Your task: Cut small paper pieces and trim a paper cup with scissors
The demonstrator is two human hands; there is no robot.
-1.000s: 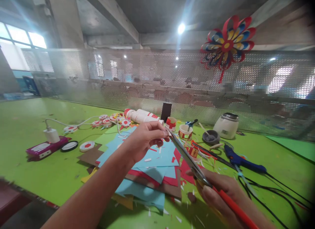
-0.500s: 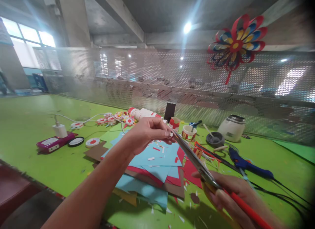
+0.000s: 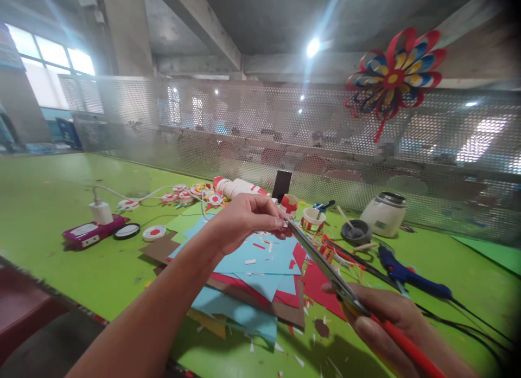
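Observation:
My left hand (image 3: 258,218) pinches a tiny white piece (image 3: 285,224) above a pile of coloured paper. Wrapped round the handles of long metal scissors (image 3: 321,263) is my right hand (image 3: 382,318), at the lower right. The scissor tips meet the white piece at my left fingertips, and the blades look nearly closed. Below my hands, blue sheets (image 3: 240,261) lie over red and brown ones, with small red and white scraps on top.
A blue glue gun (image 3: 419,277), grey bowl (image 3: 356,232) and white jar (image 3: 385,212) stand right. A paper cup (image 3: 313,219) is behind the scissors. At left are a purple power strip (image 3: 95,232) and round white pieces (image 3: 153,233). A perforated screen (image 3: 244,123) borders the table.
The scissor blades have come closer together at the white piece, and my right hand has closed somewhat on the handles. The view has shifted slightly. My left hand stays nearly in place.

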